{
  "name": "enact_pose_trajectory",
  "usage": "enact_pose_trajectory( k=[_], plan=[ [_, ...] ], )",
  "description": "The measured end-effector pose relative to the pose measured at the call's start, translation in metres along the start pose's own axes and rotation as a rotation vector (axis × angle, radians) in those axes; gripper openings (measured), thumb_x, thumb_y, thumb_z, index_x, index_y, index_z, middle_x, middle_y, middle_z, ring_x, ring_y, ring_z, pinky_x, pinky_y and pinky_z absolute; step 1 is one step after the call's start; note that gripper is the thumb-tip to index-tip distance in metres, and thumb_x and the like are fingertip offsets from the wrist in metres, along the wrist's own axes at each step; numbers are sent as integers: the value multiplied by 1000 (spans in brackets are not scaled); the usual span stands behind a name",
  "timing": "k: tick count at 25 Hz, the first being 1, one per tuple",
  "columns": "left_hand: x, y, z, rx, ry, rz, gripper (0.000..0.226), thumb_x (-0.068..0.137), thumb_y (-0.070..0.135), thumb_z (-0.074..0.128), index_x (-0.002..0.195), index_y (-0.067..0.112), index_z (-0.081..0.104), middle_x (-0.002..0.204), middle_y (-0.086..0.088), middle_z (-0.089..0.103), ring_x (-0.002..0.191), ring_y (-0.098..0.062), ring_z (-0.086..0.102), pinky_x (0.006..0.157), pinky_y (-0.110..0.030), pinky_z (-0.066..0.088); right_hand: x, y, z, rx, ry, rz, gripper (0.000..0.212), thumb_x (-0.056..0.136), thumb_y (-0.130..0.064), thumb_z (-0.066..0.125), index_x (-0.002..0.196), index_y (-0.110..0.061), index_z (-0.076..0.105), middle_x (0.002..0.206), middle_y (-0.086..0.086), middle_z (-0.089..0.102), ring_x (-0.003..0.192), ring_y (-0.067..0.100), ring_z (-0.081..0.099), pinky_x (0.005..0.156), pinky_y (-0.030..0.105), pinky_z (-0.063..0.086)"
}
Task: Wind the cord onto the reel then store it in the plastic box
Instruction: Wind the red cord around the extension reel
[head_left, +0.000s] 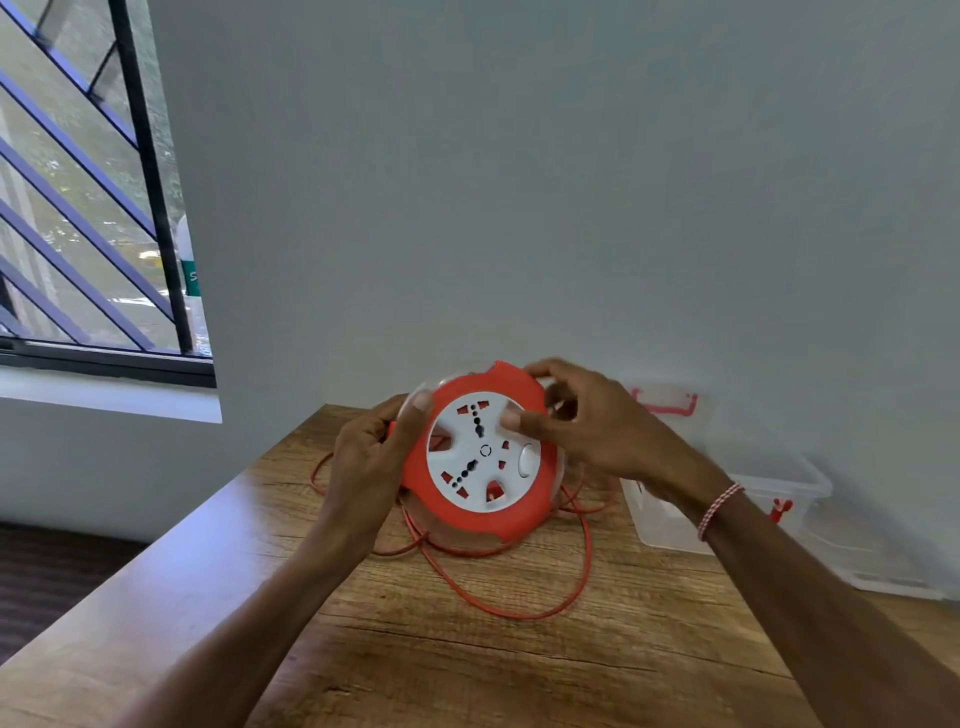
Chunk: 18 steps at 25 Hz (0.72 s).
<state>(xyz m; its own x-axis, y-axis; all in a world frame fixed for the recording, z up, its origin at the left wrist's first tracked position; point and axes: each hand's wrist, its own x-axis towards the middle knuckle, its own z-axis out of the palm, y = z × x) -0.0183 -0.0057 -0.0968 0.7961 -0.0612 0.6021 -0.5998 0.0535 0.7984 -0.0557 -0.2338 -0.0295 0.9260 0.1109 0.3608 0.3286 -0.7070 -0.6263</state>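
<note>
A round orange reel (483, 519) with a white socket face is held tilted above the wooden table (519, 670). My left hand (371, 457) grips its left rim, thumb over the front edge. My right hand (592, 426) holds the top right rim, thumb pressed on the white face. The orange cord (582, 566) lies in loose loops on the table under and around the reel. A clear plastic box (800, 483) with red clips stands open at the right, beside the wall.
The clear lid (670, 405) with a red handle leans against the wall behind the box. The table's left edge drops to a dark floor. A barred window (93, 208) fills the upper left.
</note>
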Motion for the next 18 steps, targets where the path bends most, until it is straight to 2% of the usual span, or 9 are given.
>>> enact_pose_trajectory(
  k=[2,5,8,10,13,15,16,18],
  plan=[
    [1,-1,-1,-36,-3,-38,31,94,65,56,101,46,80,82,-3,82,68,-18,79,48,-19,55,-2,7,3,305,-110,50,46,87,-52,76,125,-31,63,101,-2,80,82,13,78,59,19,57],
    [2,-6,0,-37,41,-63,40,94,67,54,97,38,81,74,-5,78,63,-18,74,48,-21,52,-2,11,11,538,-66,123,38,87,-39,81,118,-22,68,98,8,81,84,24,79,62,28,60],
    [-1,-11,3,-27,23,-55,44,90,75,56,102,37,76,75,-2,77,62,-14,73,50,-21,55,0,14,19,696,65,223,42,86,-39,81,117,-15,65,90,9,80,68,22,74,48,28,52],
    [-3,-13,6,12,0,-36,49,85,80,58,108,39,69,76,-1,78,56,-13,73,48,-21,56,-1,14,28,794,122,277,49,87,-39,80,121,-11,59,87,11,79,61,23,70,44,29,51],
    [-2,-16,7,86,33,-23,38,93,73,54,109,39,63,76,3,76,58,-11,74,48,-22,57,-3,16,38,899,74,363,60,83,-39,83,126,-11,53,97,14,80,75,35,77,51,34,60],
    [0,-20,6,107,57,-29,31,96,66,48,105,39,62,78,-1,73,60,-12,72,48,-25,58,-4,15,38,812,-9,369,66,81,-44,84,129,-14,51,105,13,79,83,38,78,59,41,65],
    [1,-21,5,106,60,-35,29,96,63,46,105,40,61,83,-2,74,63,-13,73,50,-25,59,-4,14,37,648,3,332,67,81,-51,81,129,-17,50,108,8,78,83,33,78,64,44,66],
    [2,-22,4,82,53,-32,24,99,59,44,109,44,61,93,3,76,76,-15,78,56,-28,63,-2,13,29,152,196,141,65,83,-62,73,130,-25,48,114,-5,68,83,15,74,69,39,64]
  ],
)
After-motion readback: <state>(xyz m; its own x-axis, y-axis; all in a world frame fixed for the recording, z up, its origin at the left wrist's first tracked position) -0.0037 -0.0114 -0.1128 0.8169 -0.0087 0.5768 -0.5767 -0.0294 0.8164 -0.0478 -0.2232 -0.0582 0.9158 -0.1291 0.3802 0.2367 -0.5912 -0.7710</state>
